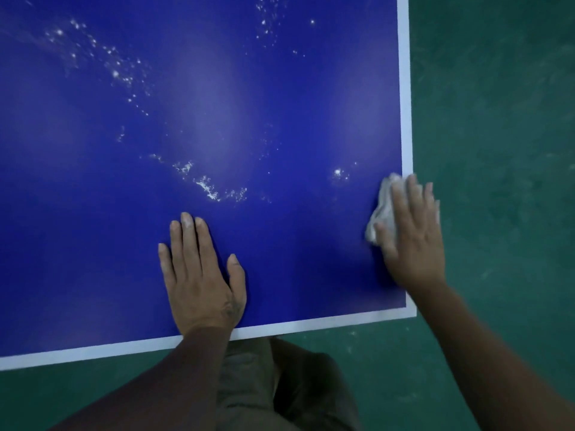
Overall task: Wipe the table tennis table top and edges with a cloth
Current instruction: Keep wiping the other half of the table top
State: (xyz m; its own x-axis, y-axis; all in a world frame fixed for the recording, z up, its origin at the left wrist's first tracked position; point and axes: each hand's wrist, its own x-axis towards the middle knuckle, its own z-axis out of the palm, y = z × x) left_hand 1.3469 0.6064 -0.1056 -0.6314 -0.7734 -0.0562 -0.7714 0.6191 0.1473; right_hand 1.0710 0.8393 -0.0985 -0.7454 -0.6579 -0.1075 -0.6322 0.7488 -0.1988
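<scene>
The blue table tennis table [280, 119] fills most of the view, with white lines along its near and right edges. White specks and smears [208, 185] lie scattered over the top. My left hand [202, 275] rests flat on the blue surface near the front edge, fingers straight. My right hand [413, 234] presses a crumpled white cloth [381, 209] onto the table at the right edge, fingers straight over it. Most of the cloth is hidden under that hand.
A green floor [497, 150] lies to the right of the table and in front of it. My legs in brown trousers [280, 384] stand against the near edge. The table's near right corner [410, 312] is just below my right hand.
</scene>
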